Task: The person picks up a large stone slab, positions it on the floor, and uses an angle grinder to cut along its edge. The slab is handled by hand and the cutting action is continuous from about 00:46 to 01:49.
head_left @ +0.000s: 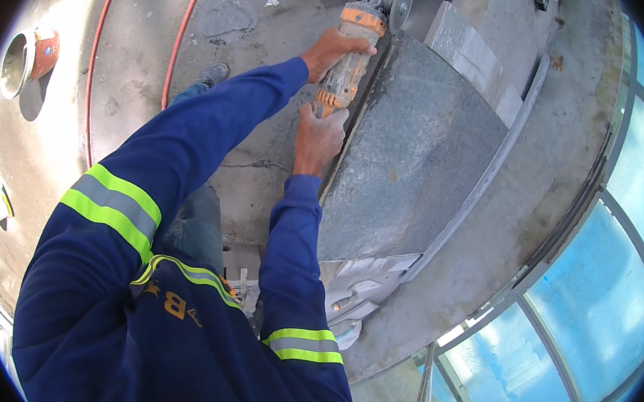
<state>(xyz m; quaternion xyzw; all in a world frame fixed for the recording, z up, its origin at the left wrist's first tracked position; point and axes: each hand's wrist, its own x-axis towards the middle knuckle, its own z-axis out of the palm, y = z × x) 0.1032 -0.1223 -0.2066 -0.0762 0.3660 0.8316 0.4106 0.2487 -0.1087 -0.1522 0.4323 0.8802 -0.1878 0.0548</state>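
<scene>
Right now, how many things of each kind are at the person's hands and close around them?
Hands: 2, left hand, right hand
Orange angle grinder: 1
Grey stone slab: 1
Red hoses: 2
Metal bucket: 1
Total: 7

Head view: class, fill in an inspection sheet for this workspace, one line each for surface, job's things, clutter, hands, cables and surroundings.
Surface: rough grey concrete floor, cracked and patched.
Job's things: orange angle grinder, its disc at the far end of a grey stone slab.
Clutter: pale offcuts at the slab's near end; a metal bucket far left.
Hands: left hand grips the grinder body; right hand holds its rear end beside the slab edge.
Cables: a red hose or cable runs in two lines across the floor.
Surroundings: blue glazed panels in metal frames on the right.
</scene>
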